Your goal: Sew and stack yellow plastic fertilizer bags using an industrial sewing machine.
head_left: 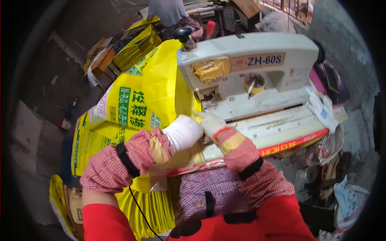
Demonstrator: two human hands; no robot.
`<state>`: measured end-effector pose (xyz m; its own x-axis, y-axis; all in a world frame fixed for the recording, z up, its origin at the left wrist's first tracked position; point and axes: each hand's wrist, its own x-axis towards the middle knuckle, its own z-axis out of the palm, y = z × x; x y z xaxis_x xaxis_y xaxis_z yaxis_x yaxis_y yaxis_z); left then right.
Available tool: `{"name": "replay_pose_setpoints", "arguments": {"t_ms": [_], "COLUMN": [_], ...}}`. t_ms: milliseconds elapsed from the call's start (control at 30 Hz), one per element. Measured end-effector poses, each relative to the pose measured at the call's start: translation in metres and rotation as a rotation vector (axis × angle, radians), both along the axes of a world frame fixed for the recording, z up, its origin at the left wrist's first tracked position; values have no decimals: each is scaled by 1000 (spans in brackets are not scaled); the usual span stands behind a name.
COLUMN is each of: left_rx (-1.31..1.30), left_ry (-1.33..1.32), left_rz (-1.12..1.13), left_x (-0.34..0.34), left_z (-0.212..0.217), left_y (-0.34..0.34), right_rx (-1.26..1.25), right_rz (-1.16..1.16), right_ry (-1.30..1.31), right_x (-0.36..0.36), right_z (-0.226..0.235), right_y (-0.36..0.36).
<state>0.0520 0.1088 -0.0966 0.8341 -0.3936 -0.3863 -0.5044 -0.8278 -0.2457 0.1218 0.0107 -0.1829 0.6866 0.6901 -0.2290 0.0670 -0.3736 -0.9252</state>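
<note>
A large yellow printed sack (159, 86) with green lettering stands bent up at the left end of a grey sewing machine (257, 56), its edge close to the machine's needle area (210, 98). In a white glove, my left hand (184, 131) is closed at the sack's lower edge; its fingertips are mostly hidden. My right hand (210, 123), in a pale glove with a red cuff, pinches the same sack's edge just below the needle area. Both hands are almost touching. Checked red sleeve covers are on both forearms.
Folded yellow sacks (146, 213) are stacked below on the left, more (134, 48) behind. A roll of tape (254, 84) sits on the machine, and a white glove (323, 112) lies at its right end. Another person (169, 14) sits at the back. Clutter fills the lower right.
</note>
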Motion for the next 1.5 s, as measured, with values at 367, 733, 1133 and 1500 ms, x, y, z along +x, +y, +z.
{"name": "replay_pose_setpoints", "arguments": {"t_ms": [367, 733, 1133, 1500], "left_rx": [-377, 235, -136, 15], "left_ry": [-373, -885, -481, -1348], "left_rz": [400, -41, 989, 442], "left_x": [-28, -167, -185, -199], "left_z": [-17, 181, 29, 70], "left_y": [87, 88, 245, 272], "right_rx": [-125, -461, 637, 743], "right_rz": [58, 218, -210, -253], "right_ry": [-649, -986, -293, 75], "right_x": [-36, -57, -70, -52], "right_z": [24, 17, 92, 76], "right_y": [29, 129, -26, -22]}}
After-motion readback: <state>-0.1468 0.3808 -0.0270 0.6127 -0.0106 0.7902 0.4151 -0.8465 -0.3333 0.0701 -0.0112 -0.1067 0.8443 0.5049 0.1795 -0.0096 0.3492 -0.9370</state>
